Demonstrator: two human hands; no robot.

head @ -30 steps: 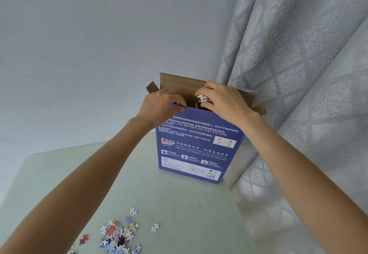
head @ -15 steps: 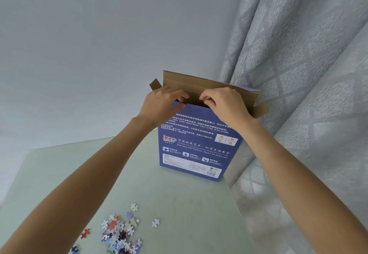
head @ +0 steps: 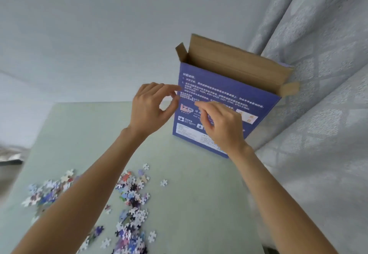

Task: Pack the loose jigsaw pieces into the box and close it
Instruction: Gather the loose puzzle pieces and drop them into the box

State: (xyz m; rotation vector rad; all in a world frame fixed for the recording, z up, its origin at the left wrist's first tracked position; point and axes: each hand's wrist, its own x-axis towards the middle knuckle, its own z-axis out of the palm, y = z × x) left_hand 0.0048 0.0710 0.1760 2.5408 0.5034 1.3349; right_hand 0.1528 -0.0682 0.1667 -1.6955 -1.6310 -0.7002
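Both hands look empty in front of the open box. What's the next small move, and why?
Probably lower the right hand to the loose jigsaw pieces and gather a handful: many remain on the table, and the box stands open-topped.

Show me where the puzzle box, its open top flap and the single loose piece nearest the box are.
puzzle box (head: 229, 92): head view, blue printed front.
open top flap (head: 239, 60): head view, brown inner face.
loose piece (head: 146, 166): head view, its middle.

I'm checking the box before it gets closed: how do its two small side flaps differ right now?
The left side flap sticks up, tilted outward; the right side flap is folded further out and down, beside the curtain. The left flap sits higher in the picture and looks darker; the right flap is lower and lighter. Both are plain brown cardboard at the open top of the blue box.
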